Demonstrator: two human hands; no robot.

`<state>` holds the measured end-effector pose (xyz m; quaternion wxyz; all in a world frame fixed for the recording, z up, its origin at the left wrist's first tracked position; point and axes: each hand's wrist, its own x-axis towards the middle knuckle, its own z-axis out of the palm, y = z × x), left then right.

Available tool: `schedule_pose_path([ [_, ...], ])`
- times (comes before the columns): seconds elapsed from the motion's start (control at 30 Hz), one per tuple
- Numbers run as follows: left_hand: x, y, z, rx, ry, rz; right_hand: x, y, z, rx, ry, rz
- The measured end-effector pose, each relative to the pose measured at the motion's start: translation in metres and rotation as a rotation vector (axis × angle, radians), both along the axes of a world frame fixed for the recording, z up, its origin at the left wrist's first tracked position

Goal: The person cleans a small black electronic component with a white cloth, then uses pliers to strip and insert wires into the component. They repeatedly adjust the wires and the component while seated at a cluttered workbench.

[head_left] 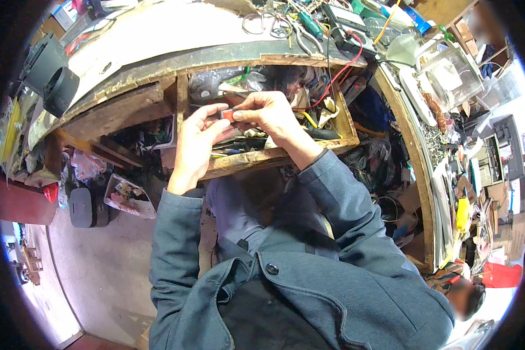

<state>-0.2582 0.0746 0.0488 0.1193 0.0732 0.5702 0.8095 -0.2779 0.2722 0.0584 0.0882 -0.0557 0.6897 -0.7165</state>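
Observation:
Over the pulled-out wooden drawer, both hands meet at a small red block-like piece (pixel 228 115) with a dark or grey edge; its kind is too small to make out. My right hand (pixel 271 119) pinches its right side between thumb and fingers. The fingers of my left hand (pixel 198 137) curl at its left side, the fingertips against it. Below them the drawer (pixel 239 160) is packed with mixed small parts, plastic bags (pixel 210 87) and wires. A red cable (pixel 331 87) runs down from the bench top into the drawer.
On the bench top (pixel 157 44) lie scissors (pixel 268 24), pliers (pixel 305 39), a green-handled tool (pixel 310 24) and a dark meter-like device (pixel 345 23). A black cylindrical fixture (pixel 61 90) stands at left. Cluttered shelving (pixel 417 140) runs along the right. A white bin (pixel 131 198) stands on the floor.

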Motion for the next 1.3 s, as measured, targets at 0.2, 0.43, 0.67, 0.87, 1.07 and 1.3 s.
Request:
schedule_pose_path([
  [0.2,-0.001,0.001,0.0,-0.066,0.073,0.082,0.002,-0.001,0.008,-0.011,0.01,0.049],
  [0.43,0.003,0.004,0.01,0.01,0.03,0.119,-0.009,0.058,0.03,0.112,0.166,-0.234],
  [0.67,0.005,0.002,0.009,0.025,0.016,0.151,-0.007,0.089,0.044,0.923,0.291,-0.101],
  [0.87,0.005,0.004,0.013,0.027,0.04,0.113,-0.013,0.077,0.012,1.446,0.273,0.157],
  [1.07,0.007,0.004,0.012,-0.02,0.064,0.166,-0.014,0.077,0.027,1.246,0.424,0.047],
  [1.3,0.007,0.007,0.008,-0.031,0.109,0.203,-0.009,0.06,0.073,1.034,0.628,-0.262],
])
